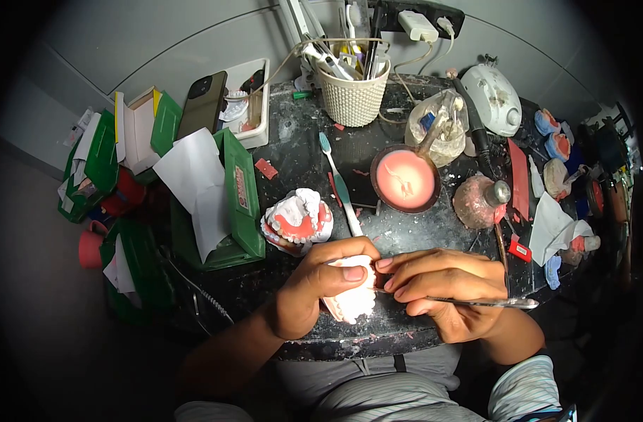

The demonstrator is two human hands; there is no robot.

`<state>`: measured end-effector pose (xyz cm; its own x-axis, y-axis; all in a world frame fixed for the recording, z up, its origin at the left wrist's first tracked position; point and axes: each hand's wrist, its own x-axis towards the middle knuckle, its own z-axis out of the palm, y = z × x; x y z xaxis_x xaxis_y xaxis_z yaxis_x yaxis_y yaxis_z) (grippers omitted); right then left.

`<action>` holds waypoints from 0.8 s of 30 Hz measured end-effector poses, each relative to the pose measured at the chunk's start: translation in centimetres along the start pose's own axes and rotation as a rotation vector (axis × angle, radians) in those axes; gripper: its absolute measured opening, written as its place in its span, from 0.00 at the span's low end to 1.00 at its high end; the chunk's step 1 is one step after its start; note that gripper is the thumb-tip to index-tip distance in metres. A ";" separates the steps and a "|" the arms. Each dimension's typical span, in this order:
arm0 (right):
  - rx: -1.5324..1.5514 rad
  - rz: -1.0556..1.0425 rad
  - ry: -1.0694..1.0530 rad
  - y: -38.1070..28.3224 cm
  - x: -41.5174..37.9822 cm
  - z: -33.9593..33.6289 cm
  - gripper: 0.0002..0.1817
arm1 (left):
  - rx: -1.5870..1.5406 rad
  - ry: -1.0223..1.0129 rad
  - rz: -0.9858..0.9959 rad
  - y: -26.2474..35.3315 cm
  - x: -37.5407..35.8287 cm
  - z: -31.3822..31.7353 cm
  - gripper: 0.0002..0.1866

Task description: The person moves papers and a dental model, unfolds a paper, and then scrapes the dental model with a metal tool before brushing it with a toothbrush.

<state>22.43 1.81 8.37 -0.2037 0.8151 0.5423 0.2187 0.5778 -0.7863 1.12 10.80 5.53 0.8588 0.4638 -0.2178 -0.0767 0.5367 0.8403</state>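
Near the front edge of the black table, my left hand (318,285) is closed round a white dental cast (353,304), its thumb on top. The cast is brightly lit, so its finer detail is washed out. My right hand (448,285) pinches a thin metal tool (497,302). The tool's tip points left and touches or nearly touches the cast's right side; the exact contact cannot be made out. Behind my left hand sits another white cast with pink material (300,218). A toothbrush (341,184) lies just beyond the held cast.
A pan of pink wax (407,180) stands behind my right hand, with a round bottle (479,202) to its right. Green boxes (240,193) stand at the left. Farther back are a basket of tools (355,95) and a white device (491,100).
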 end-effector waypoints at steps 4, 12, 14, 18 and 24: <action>-0.053 -0.084 -0.106 0.5 -0.2 -0.1 0.08 | 0.118 -0.020 0.016 0.2 -0.3 0.3 0.31; -0.137 -0.131 -0.127 0.5 0.0 0.0 0.08 | 0.088 -0.028 -0.002 -0.1 -0.3 0.0 0.31; -0.132 -0.133 -0.112 0.5 0.0 0.1 0.08 | 0.084 -0.028 -0.010 -0.1 -0.3 0.0 0.30; -0.121 -0.130 -0.110 0.6 0.0 0.1 0.08 | 0.087 -0.031 -0.018 -0.1 -0.2 0.0 0.30; -0.155 -0.131 -0.167 0.4 -0.1 -0.1 0.09 | -0.006 -0.036 -0.037 -0.5 0.1 -0.2 0.28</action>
<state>22.68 2.00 8.01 -0.3921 0.7225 0.5695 0.3212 0.6876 -0.6512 1.12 10.70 4.99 0.8789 0.4176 -0.2305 -0.0473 0.5571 0.8291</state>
